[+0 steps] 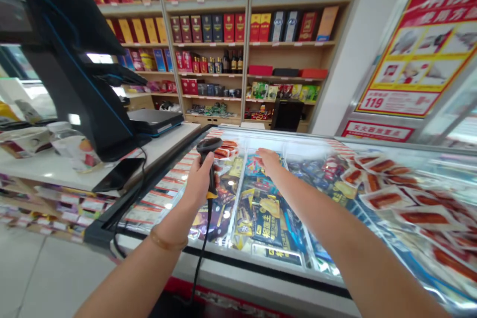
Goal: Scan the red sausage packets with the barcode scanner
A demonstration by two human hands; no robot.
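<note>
My left hand (200, 176) grips a black handheld barcode scanner (209, 146), its head pointing away from me and its cable hanging down. Stretched out over the chest freezer (335, 283), my right hand (269, 158) has its fingers partly extended and holds nothing that I can see. Whether its fingertips touch the glass is unclear. Below both hands lie colourful ice cream packs (266, 216), sorted between white wire dividers. Red-and-white packs (229, 149) lie just past the scanner.
Left of the freezer, a counter carries a black checkout terminal (85, 69), a flat black scale (154, 120), a phone (121, 174) and cups. More wrapped packs (391, 198) fill the freezer's right side. Shelves of boxes and bottles (208, 27) stand behind; a red poster (421, 44) hangs right.
</note>
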